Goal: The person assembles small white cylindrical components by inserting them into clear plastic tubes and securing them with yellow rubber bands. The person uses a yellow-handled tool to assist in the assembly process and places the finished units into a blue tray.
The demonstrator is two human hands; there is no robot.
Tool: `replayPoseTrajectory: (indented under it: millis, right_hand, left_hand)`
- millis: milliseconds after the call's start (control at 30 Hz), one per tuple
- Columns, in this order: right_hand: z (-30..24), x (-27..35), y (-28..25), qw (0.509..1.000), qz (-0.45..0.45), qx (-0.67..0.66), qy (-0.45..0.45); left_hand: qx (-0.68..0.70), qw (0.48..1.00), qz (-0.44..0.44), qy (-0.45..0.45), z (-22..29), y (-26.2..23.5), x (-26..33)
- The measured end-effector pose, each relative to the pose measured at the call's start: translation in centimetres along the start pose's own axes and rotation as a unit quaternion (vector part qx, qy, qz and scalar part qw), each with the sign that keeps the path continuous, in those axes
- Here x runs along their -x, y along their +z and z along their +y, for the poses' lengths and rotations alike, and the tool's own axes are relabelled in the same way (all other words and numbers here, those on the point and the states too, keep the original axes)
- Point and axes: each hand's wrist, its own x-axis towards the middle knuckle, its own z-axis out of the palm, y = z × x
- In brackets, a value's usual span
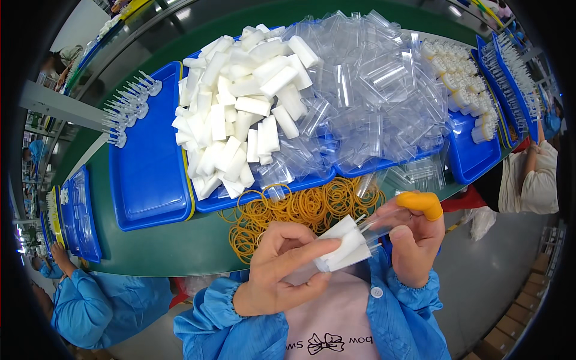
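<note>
A white foam-like block [345,241] is held in front of the chest, on the near side of the heaped rubber bands [294,204]. It is pinched in the grip of the left hand [277,268], the index finger laid along its face. Clear thin pieces [371,230] jut from its far end toward the right hand [420,237]; whether they are gripped there cannot be told — the thumb and the finger in the yellow cot [420,204] are spread apart. If the pinch is loosened, the clear pieces could be let slip, perhaps past the edge of the bench [174,255]. If it is tightened too far, the soft-looking block could be dented — and if the pieces are pushed askew, they could be bent.
</note>
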Motion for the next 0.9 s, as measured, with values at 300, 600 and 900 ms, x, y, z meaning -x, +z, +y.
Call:
replayPoseTrajectory:
  millis: [300,600,900]
  right_hand:
    - [-0.5,0.3,0.2,0.999,-0.02,0.007,0.036]
    - [-0.5,-1.6,-1.3,0.975,-0.04,0.213,-0.055]
    - [0.1,-0.6,-0.5,0.981,-0.002,0.183,-0.065]
  left_hand:
    - [-0.013,1.0,0.0,0.011,-0.6,-0.1,0.0]
    - [0.108,0.988,0.06,-0.096,-1.9,-0.3,0.3]
    - [0.32,0.932,0.071,-0.156,-1.4,0.1,-0.1]
